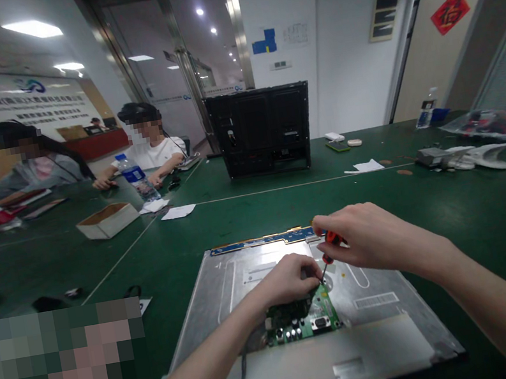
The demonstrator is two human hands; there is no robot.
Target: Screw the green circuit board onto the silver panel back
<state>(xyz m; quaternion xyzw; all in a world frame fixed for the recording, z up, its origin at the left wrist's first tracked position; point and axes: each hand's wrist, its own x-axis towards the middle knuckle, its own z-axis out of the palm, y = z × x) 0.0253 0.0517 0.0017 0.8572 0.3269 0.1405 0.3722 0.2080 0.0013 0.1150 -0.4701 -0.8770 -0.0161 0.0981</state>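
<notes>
My right hand (360, 233) is closed round the red and black handle of a screwdriver (327, 256). The shaft slants down to the upper right corner of a green circuit board (324, 307). Beside the tip, my left hand (291, 277) has its fingers pinched together, and what lies between them is too small to make out. The board sits on the metal back of a flat display panel (386, 345), partly covered by my left hand. Along the panel's far edge runs a narrow blue circuit strip (262, 241).
Beyond the panel a black monitor housing (265, 129) stands upright on the green table (219, 221). An open carton (109, 221), a water bottle (137, 178) and paper scraps (179, 212) lie to the left. A white stand part (471, 157) lies right. Two people sit at the far left.
</notes>
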